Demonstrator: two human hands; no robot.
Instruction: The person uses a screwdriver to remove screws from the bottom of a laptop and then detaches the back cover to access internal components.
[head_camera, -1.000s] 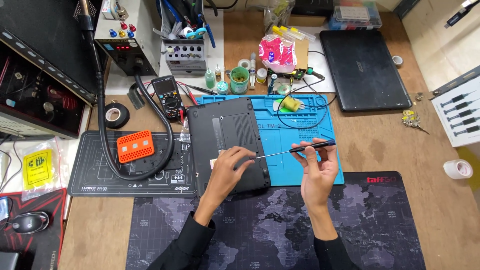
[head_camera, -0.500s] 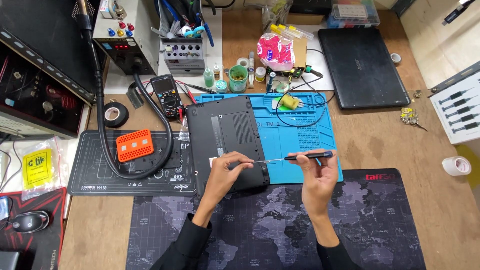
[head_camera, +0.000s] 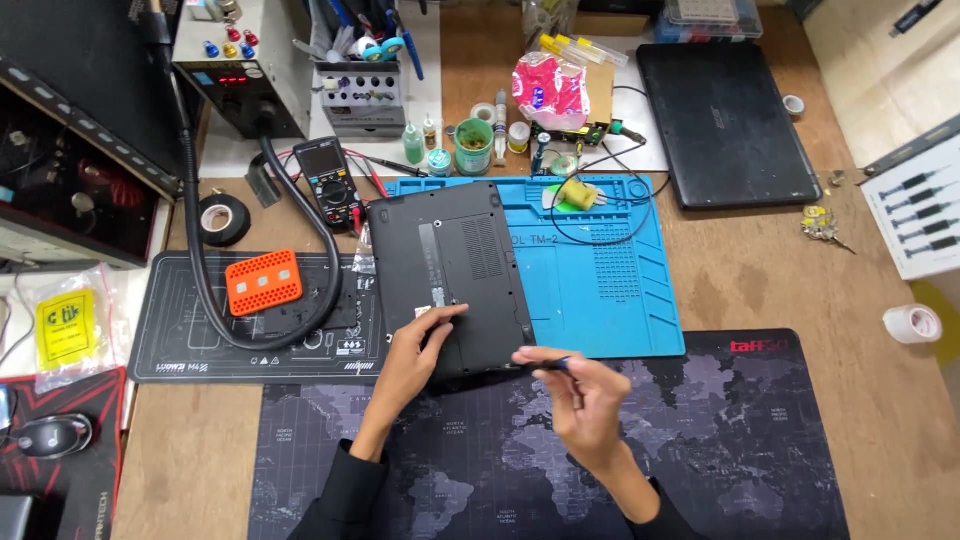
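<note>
Workbench mats (head_camera: 620, 310) carry an upturned laptop (head_camera: 450, 275); left hand (head_camera: 415, 350) presses flat, right hand (head_camera: 580, 395) pinches screwdriver (head_camera: 545, 364). Keep it upright, pressing firmly.

One head view, looking steeply down.
It hangs fairly high over the bench (head_camera: 760, 290), facing away from the person; both hands sit low in frame.

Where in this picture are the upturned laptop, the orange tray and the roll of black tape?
upturned laptop (head_camera: 465, 250): head view, middle of its bottom cover.
orange tray (head_camera: 263, 282): head view, centre of its top.
roll of black tape (head_camera: 209, 221): head view, left of the ring.
</note>
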